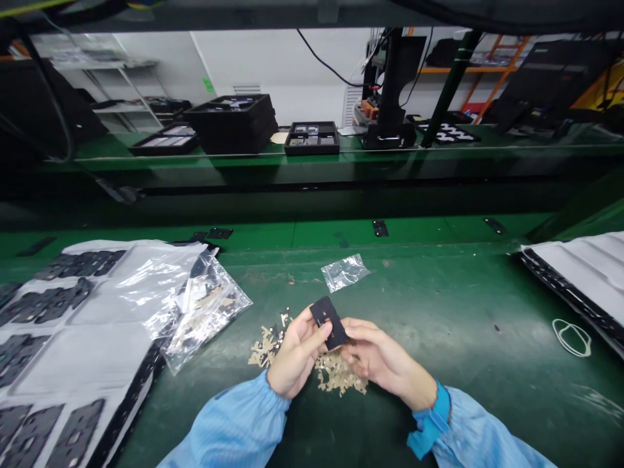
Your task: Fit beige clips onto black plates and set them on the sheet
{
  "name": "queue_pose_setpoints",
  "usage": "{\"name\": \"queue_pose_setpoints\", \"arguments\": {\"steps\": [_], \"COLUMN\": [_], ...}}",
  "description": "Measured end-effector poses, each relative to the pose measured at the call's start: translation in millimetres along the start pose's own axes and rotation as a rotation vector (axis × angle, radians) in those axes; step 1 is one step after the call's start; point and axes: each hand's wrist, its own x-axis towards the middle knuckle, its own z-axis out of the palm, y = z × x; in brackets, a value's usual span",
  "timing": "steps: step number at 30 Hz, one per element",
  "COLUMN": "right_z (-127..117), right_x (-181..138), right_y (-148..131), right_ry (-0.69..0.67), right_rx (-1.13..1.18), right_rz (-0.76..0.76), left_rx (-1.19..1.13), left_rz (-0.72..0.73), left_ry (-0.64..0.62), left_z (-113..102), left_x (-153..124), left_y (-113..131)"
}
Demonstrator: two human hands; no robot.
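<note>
My left hand (298, 351) grips a flat black plate (327, 320) with small holes, its thumb lying across the front face. At the plate's right edge, my right hand (373, 354) has its fingers curled in and touching it; whether a small part sits between those fingertips is hidden. Small tan metal pieces (338, 376) lie in a pile on the bench below the hands. More such pieces (266, 346), some of them dark, are scattered just left of my left hand.
On the left, a white-lined tray (104, 364) carries black plates, with a clear bag of small parts (207, 312) over its edge. A small empty bag (344, 272) lies ahead. Rubber bands (571, 338) and another tray (585, 266) are at right. Black boxes (234, 123) stand on the shelf.
</note>
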Motion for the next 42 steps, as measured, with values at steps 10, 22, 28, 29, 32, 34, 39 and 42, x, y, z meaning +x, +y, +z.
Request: {"name": "queue_pose_setpoints", "arguments": {"steps": [10,22,28,29,32,34,39,42], "right_z": [8,5,4,4,3,1,-5,-5], "right_x": [4,-6,-8,-8,-9,-10,-13,-14], "right_y": [13,2,1,1,1,2,4,6], "right_ry": [0.167,0.193,0.202,0.207,0.218,0.222,0.214,0.210], "right_rx": [-0.340,-0.870,-1.097,-1.167,-1.356,-1.468,-1.747,-1.804], "right_rz": [-0.412,-0.657,-0.795,-0.848,-0.999,-1.065,-1.126,-1.132], "left_rx": [0.018,0.672,0.839,0.867,0.930,0.960,1.042,1.094], "left_rz": [0.114,0.511,0.592,0.611,0.672,0.708,0.778,0.796], "left_ry": [0.083,0.034,0.036,0.034,0.022,0.011,-0.037,-0.048], "left_z": [0,-4,-5,-4,-4,-3,-3,-5], "left_x": [-1,-2,-2,-3,-4,-5,-8,-9], "left_y": [-4,4,5,6,8,8,6,1]}}
